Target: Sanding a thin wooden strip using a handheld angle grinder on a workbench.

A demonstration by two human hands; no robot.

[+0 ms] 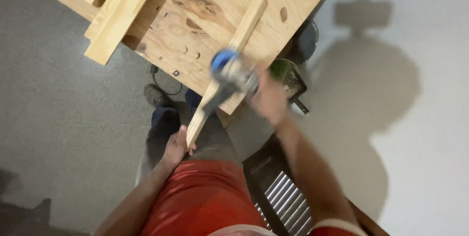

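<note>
A narrow wooden strip [246,23] lies across a plywood sheet [210,26] and sticks out past its near edge. My left hand [177,145] grips the strip's near end, just beyond the plywood. My right hand [268,100] holds a blue and silver power tool [228,72], blurred by motion, over the strip close to the sheet's edge. The kind of tool is too smeared to tell.
Several pale wooden boards [119,13] are stacked at the plywood's far left. Below the sheet, a grey floor [63,118], a dark cable [163,82], my shoe [155,95], round containers [303,45] and a slatted metal piece [286,202]. A white wall [420,143] at the right.
</note>
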